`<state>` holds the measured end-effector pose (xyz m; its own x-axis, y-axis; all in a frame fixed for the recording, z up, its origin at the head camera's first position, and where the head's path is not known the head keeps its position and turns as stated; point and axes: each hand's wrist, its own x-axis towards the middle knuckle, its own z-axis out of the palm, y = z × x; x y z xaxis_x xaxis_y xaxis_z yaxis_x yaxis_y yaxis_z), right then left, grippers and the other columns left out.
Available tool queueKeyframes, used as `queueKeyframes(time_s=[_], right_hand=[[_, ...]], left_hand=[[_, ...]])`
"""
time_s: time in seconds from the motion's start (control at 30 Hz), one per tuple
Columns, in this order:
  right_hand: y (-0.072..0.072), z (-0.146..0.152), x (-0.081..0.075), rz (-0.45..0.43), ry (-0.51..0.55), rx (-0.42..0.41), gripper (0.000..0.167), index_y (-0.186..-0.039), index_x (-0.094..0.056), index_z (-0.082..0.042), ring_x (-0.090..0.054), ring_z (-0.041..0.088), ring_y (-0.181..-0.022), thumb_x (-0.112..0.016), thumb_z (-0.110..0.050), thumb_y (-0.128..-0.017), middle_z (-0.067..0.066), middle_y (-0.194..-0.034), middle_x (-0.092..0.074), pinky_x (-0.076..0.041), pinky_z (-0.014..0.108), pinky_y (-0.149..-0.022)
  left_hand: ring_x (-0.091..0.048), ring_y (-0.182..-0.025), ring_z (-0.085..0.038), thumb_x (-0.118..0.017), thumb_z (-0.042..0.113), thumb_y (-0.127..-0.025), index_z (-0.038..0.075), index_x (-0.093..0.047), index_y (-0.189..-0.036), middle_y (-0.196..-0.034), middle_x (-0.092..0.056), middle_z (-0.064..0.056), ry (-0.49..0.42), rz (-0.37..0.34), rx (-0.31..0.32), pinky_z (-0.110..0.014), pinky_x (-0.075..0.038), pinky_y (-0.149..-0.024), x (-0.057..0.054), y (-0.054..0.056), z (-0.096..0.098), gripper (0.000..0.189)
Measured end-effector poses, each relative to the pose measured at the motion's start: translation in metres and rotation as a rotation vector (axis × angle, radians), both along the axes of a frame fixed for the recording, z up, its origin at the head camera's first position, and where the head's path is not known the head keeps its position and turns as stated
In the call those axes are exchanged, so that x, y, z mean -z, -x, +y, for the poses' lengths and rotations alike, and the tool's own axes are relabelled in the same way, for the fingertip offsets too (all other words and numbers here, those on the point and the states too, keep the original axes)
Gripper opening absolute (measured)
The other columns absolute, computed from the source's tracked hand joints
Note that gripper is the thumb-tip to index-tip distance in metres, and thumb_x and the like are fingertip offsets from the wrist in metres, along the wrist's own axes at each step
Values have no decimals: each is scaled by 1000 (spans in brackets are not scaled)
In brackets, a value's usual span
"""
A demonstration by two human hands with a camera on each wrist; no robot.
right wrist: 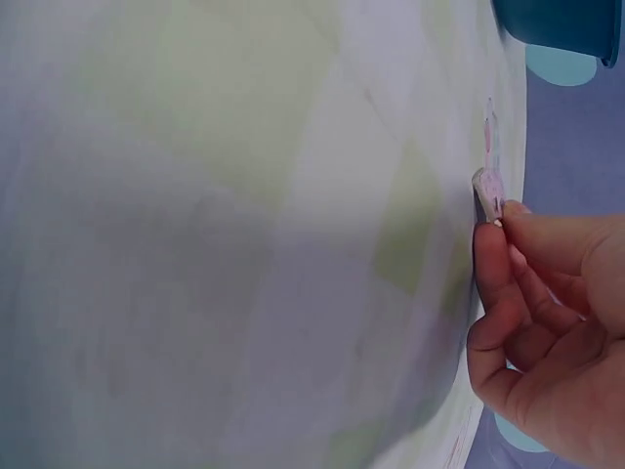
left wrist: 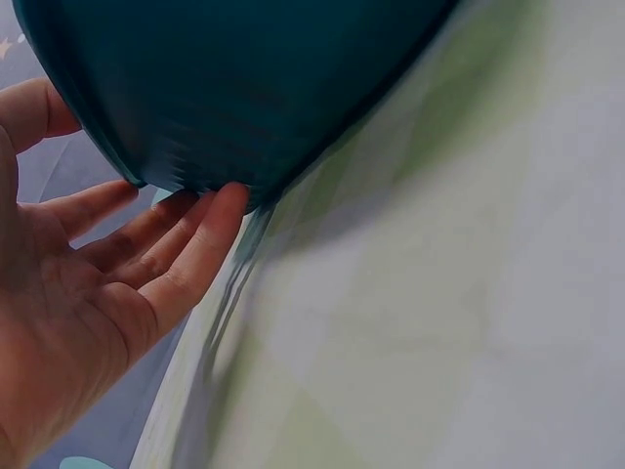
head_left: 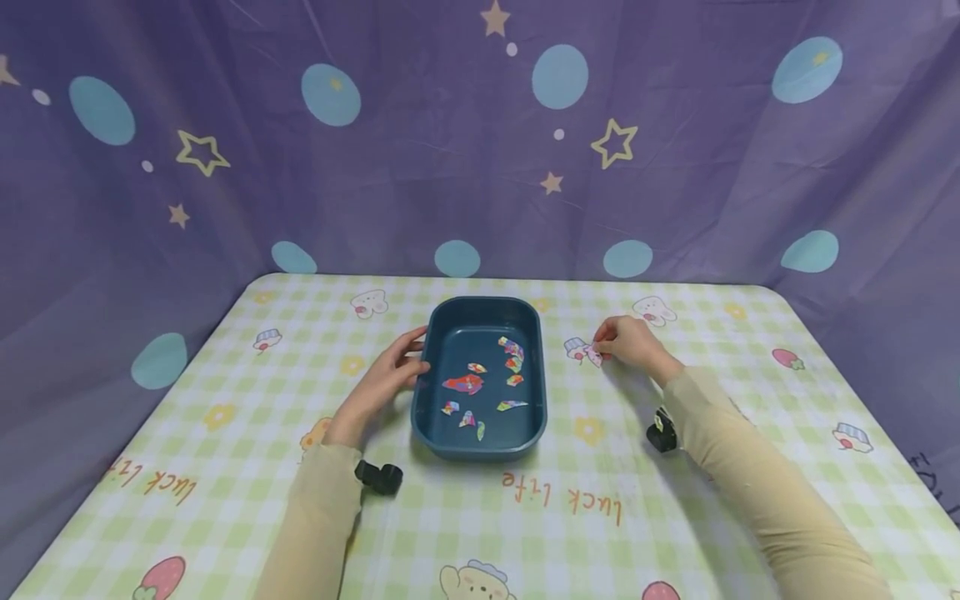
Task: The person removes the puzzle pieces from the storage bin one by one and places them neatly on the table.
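Observation:
A dark teal rectangular plastic bin (head_left: 480, 454) stands on the table, with several small, flat, brightly patterned pieces (head_left: 462, 383) scattered over its floor. My left hand (head_left: 382, 379) holds the bin's left side. In the left wrist view, the fingers of that hand (left wrist: 127, 264) press against the bin's outer wall (left wrist: 244, 88) while the thumb goes behind the rim. To the right of the bin, my right hand (head_left: 630, 342) pinches a small flat pink piece (head_left: 592, 355) at table level. The right wrist view shows this piece (right wrist: 490, 191) between thumb and fingertips.
A green-and-white checked cloth (head_left: 225, 500) printed with cartoons and lettering covers the table. Behind and around it hangs a purple curtain (head_left: 450, 167) with stars and blue ovals. Black wrist cameras (head_left: 380, 477) sit under both sleeves.

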<state>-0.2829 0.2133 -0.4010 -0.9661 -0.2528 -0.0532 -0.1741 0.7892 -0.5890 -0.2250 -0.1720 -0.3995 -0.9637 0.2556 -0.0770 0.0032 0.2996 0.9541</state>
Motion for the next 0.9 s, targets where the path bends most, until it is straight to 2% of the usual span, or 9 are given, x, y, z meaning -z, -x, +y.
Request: queueKeyframes(time_s=[0.27, 0.63, 0.9], right_hand=[[0, -2, 1, -21, -4, 28, 14, -87, -64, 1, -59, 12, -62, -66, -11, -81, 10, -78, -67, -44, 27, -68], [0, -4, 5, 9, -38, 48, 14, -86, -64, -3, -53, 9, -59, -67, -14, -78, 4, -71, -66, -40, 25, -64], [0, -6, 3, 55, -38, 41, 11, -87, -63, -3, -57, 15, -67, -63, -13, -82, 9, -83, -67, -43, 30, -69]], left_hand=[[-47, -114, -31, -53, 13, -88, 18, -28, -143, -137, -37, -17, 13, 4, -11, -37, -49, -85, 1, 0, 0, 61], [-45, -116, -32, -54, 15, -89, 19, -26, -144, -138, -36, -17, 9, -2, 3, -38, -48, -86, 0, -1, -1, 61], [-45, -116, -33, -54, 16, -89, 19, -26, -144, -137, -35, -18, 14, 5, 8, -38, -48, -86, -1, -1, 0, 62]])
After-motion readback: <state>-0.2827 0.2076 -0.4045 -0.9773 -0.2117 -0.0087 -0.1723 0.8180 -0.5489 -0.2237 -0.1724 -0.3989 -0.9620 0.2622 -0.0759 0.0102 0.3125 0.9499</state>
